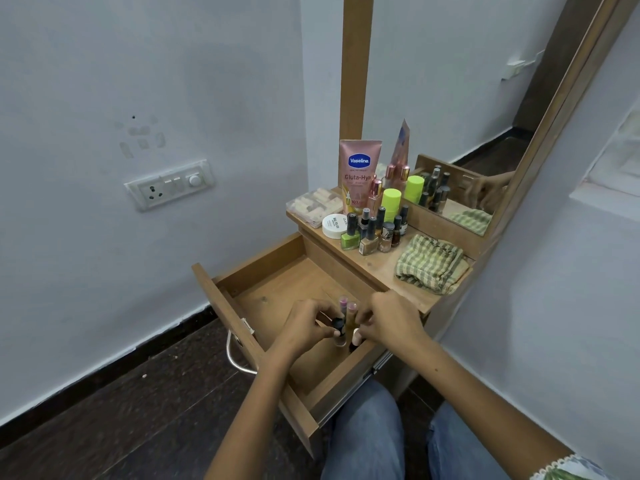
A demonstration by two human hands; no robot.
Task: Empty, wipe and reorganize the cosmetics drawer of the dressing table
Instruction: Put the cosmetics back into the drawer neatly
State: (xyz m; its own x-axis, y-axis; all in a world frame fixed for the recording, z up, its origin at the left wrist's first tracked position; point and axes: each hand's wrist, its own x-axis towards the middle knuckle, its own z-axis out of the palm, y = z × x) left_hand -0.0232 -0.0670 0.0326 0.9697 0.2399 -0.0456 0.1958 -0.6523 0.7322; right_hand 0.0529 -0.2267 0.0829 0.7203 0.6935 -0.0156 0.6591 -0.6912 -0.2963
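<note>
Inside the open drawer, both hands meet over small bottles. The left hand pinches a black-capped one; the right hand curls its fingers around others.

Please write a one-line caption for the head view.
Both hands handle small bottles inside the open drawer.

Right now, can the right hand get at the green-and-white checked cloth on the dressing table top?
Probably yes: the checked cloth lies uncovered just beyond the right hand, nothing between them, though that hand is busy with small bottles in the drawer.
</note>
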